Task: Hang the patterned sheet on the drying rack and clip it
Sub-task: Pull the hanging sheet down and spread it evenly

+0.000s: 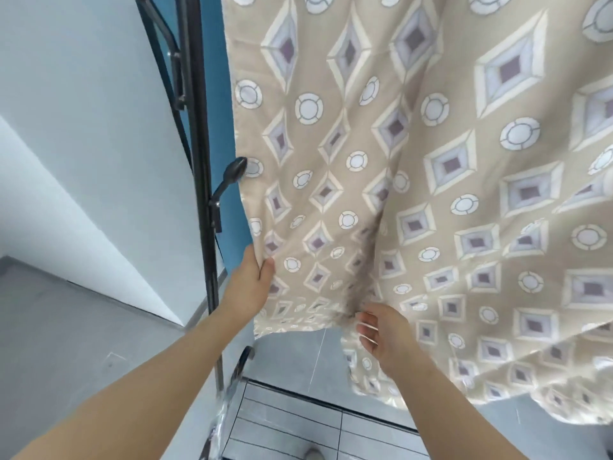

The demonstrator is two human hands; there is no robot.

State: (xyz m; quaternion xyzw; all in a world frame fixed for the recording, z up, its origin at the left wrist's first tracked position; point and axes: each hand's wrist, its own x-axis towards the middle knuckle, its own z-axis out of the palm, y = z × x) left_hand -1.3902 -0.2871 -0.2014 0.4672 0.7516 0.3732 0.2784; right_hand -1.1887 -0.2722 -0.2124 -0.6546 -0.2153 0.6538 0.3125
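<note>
A beige patterned sheet printed with white-edged diamonds and rings hangs in soft folds beside the black metal drying rack, above the grey tiled floor. The left hand pinches its left edge; the right hand, fingers loosely spread, touches a lower fold.

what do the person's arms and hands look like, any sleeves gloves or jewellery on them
Both forearms are bare from the frame's bottom edge up to the wrists; no sleeve shows. The left hand and right hand wear no gloves, and no watch, bracelet or ring is visible. The right hand's fingers are slightly blurred.
</note>
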